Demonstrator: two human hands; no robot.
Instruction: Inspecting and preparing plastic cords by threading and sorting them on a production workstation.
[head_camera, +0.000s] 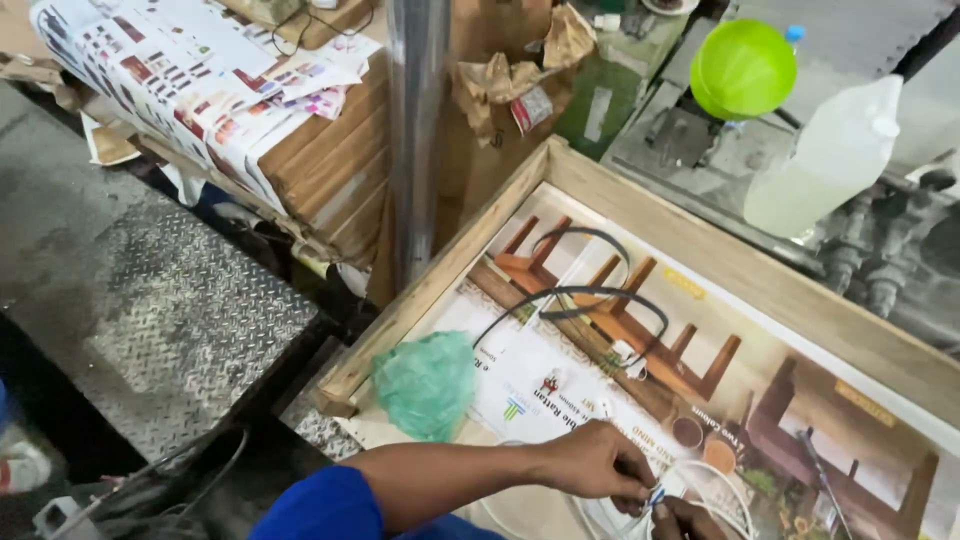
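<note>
left hand (598, 462): pinches a white cable coil (700, 490) in the shallow wooden tray (640, 215).
right hand (690, 520): fingers closed on the same coil, near edge.
progress: coil looped and held; nothing visibly ties it.
black cable loop (590, 295): lies farther off, untouched.

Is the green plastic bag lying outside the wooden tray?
No, the green plastic bag sits inside the wooden tray, in its near-left corner.

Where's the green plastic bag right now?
In the head view, the crumpled green plastic bag lies in the near-left corner of the wooden tray, on the printed poster lining, just above the left hand's forearm.
</note>
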